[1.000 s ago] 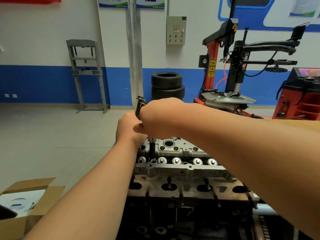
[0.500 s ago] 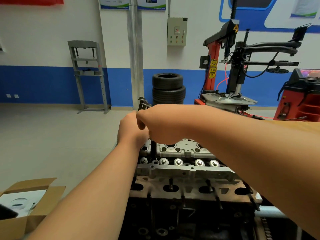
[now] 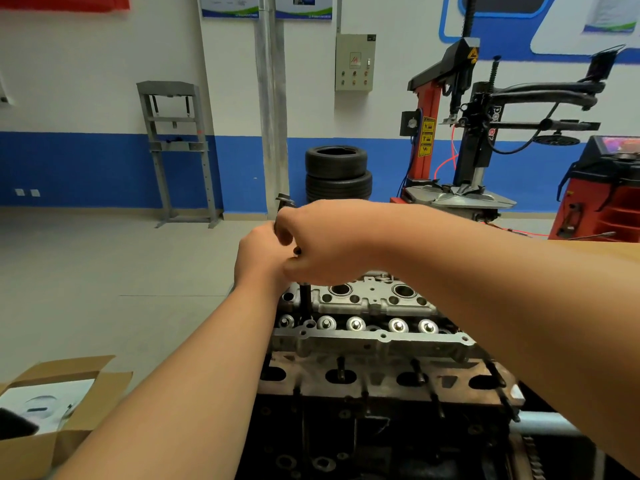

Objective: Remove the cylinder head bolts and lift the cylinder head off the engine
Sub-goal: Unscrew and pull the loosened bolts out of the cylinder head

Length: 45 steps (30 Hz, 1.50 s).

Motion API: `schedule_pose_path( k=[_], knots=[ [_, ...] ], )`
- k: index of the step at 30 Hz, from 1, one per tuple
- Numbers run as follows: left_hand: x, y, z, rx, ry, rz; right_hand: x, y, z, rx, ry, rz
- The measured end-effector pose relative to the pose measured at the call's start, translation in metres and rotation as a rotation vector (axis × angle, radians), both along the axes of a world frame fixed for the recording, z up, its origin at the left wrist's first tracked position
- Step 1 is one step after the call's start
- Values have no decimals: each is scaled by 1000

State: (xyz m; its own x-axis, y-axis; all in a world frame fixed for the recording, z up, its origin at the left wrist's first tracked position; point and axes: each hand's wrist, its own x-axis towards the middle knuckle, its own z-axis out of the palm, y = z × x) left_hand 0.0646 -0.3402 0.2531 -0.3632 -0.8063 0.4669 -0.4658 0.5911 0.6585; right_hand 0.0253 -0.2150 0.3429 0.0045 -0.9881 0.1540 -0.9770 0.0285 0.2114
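The aluminium cylinder head (image 3: 374, 337) sits on the dark engine block (image 3: 381, 438) in front of me. A black socket extension (image 3: 305, 301) stands upright in a bolt hole at the head's left end. My right hand (image 3: 325, 244) grips the top of this wrench tool from the right, fingers curled round it. My left hand (image 3: 258, 258) holds the same tool from the left, just behind my right hand. The dark ratchet handle end (image 3: 284, 201) sticks up above my knuckles. The bolt itself is hidden in the hole.
A row of shiny valve tappets (image 3: 374, 323) runs along the head. An opened cardboard box (image 3: 52, 407) lies on the floor at lower left. Stacked tyres (image 3: 337, 173), a tyre changer (image 3: 460, 133), a red machine (image 3: 602, 192) and a grey press frame (image 3: 176, 150) stand by the far wall.
Both hands have turned on the wrench, and the handle end has swung slightly to the right above my knuckles. The extension stays in the same hole.
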Motion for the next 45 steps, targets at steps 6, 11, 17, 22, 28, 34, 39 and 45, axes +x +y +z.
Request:
schedule_pose_path(
  k=[6, 11, 17, 22, 28, 34, 39, 45],
  knots=[
    [1, 3, -3, 81, 121, -46, 1, -6, -4, 17, 143, 14],
    [0, 3, 2, 154, 173, -50, 3, 1, 2, -26, -59, 5],
    [0, 5, -4, 122, 142, 31, 0, -5, 0, 41, 142, -8],
    [1, 4, 0, 163, 167, 23, 1, 0, 5, -32, -5, 5],
    [-1, 4, -1, 97, 126, 74, 1, -4, 2, 47, 115, -23],
    [-2, 1, -1, 92, 87, 35, 5, -4, 9, -26, 111, -93],
    [0, 5, -2, 107, 114, 48, 0, -5, 8, 96, 169, -16],
    [-3, 2, 0, 166, 193, 26, 3, -4, 6, 0, 82, -80]
  ],
)
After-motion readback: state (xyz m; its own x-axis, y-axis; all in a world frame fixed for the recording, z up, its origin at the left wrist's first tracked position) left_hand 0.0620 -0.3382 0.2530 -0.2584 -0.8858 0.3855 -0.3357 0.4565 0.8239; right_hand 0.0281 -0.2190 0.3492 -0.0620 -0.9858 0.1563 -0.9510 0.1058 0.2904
